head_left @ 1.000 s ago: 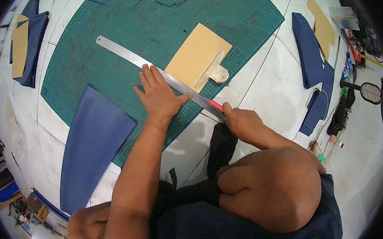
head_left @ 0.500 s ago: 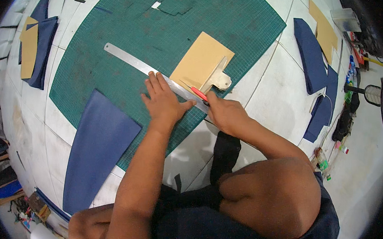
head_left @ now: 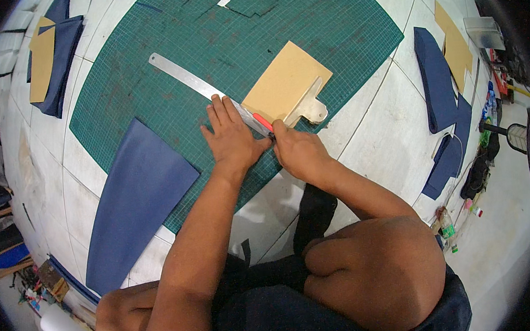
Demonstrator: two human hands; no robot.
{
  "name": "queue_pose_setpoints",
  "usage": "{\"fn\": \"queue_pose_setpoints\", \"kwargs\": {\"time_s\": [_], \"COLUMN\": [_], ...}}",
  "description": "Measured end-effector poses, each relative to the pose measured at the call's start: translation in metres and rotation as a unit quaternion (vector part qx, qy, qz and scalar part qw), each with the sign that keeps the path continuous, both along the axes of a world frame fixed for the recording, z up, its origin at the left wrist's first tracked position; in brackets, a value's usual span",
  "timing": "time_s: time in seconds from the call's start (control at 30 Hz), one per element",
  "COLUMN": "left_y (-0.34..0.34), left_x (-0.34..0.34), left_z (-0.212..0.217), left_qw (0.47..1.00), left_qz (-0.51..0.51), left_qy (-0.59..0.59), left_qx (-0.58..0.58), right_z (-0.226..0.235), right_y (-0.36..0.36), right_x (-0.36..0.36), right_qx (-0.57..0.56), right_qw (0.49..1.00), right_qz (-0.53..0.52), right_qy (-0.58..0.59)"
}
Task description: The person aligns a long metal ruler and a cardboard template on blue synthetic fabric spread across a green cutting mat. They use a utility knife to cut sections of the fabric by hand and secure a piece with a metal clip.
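Note:
My left hand lies with fingers stretched out, pressing a metal ruler flat on a green cutting mat. Close to its thumb, my right hand is closed around a red utility knife, held against the ruler's edge. The blade tip is too small to make out. Beyond the knife, a tan card lies along the ruler, with a pale metal clip on its right end. A tapered navy fabric piece rests partly on the mat, left of my left forearm.
Folded navy fabric with a tan card piece lies far left on the white tiles. More navy fabric and a tan card piece lie at the right. A plastic bottle stands near my right knee.
My right hand has moved left and slightly away from me along the ruler, bringing the knife closer to my left hand. My left hand still presses the ruler.

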State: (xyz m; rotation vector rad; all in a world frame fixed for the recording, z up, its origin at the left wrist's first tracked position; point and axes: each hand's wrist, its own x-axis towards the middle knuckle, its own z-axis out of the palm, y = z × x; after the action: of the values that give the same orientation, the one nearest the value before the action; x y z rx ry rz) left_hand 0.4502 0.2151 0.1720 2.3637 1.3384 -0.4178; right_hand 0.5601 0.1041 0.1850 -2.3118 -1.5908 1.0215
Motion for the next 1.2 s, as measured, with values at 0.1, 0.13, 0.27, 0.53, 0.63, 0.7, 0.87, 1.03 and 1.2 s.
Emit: {"fn": "queue_pose_setpoints", "kwargs": {"time_s": [0.1,0.13,0.27,0.53,0.63,0.7,0.87,1.03,1.2], "left_y": [0.000,0.000,-0.002,-0.001,0.000,0.000,0.002,0.019,0.006], "left_x": [-0.001,-0.002,-0.002,0.000,0.001,0.000,-0.015,-0.055,-0.069], "left_z": [-0.003,-0.003,-0.005,0.001,0.002,0.000,-0.011,-0.031,-0.047], "left_qw": [1.000,1.000,1.000,1.000,1.000,1.000,0.997,0.959,0.946], "left_qz": [-0.002,-0.004,-0.010,-0.017,-0.009,-0.008,-0.026,-0.010,0.111], "left_qy": [-0.003,-0.003,-0.014,0.018,0.002,-0.001,-0.057,-0.271,-0.291], "left_qx": [0.006,0.008,0.021,0.008,0.000,0.004,0.036,0.079,0.094], "right_z": [0.007,0.009,0.015,0.042,0.053,0.058,0.024,-0.026,-0.025], "right_y": [0.008,0.012,0.013,-0.070,-0.087,-0.095,-0.092,-0.085,-0.094], "right_x": [0.003,0.005,0.010,0.033,0.042,0.047,0.023,0.003,0.000], "right_qx": [-0.024,-0.021,-0.059,-0.223,-0.241,-0.237,0.054,0.120,0.166], "right_qw": [0.999,0.999,0.998,0.974,0.969,0.970,0.991,0.987,0.978], "right_qz": [0.017,0.021,0.033,0.047,0.051,0.055,-0.122,-0.106,-0.118], "right_qy": [-0.011,-0.014,0.003,-0.003,-0.013,-0.017,0.021,-0.002,0.052]}}
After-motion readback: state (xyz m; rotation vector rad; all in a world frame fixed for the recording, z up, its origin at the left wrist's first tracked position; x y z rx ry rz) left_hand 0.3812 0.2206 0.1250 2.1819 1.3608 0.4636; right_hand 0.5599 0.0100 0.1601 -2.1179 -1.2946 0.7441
